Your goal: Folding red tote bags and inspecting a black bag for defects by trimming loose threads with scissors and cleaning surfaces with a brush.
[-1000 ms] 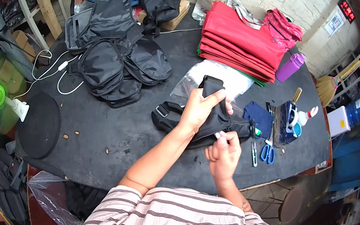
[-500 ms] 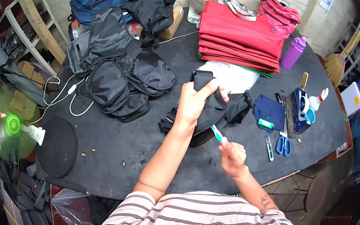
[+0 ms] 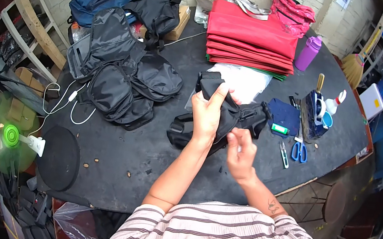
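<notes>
A black fabric bag (image 3: 183, 125) with straps and a buckle lies near the middle of the dark table. My left hand (image 3: 208, 114) is closed on a folded upper part of it, thumb on top, lifting it off the table. My right hand (image 3: 241, 153) is at the bag's near right side, fingers curled together close to a seam. Whatever those fingers hold is hidden. Right of the bag are a navy cloth (image 3: 284, 115), a small green-and-white box (image 3: 280, 129), thread snips (image 3: 284, 155) and blue-handled scissors (image 3: 299, 152).
Black backpacks (image 3: 122, 88) and a blue backpack (image 3: 97, 3) cover the left. Folded red fabric (image 3: 252, 35) is stacked behind, beside a purple bottle (image 3: 308, 53). A tape dispenser (image 3: 313, 117) and spray bottle (image 3: 334, 103) stand right. A small fan (image 3: 11, 137) runs at left.
My right hand has moved up and left, closer to the bag. The teal-and-white handle seen in it before is now out of sight. My left hand keeps its hold.
</notes>
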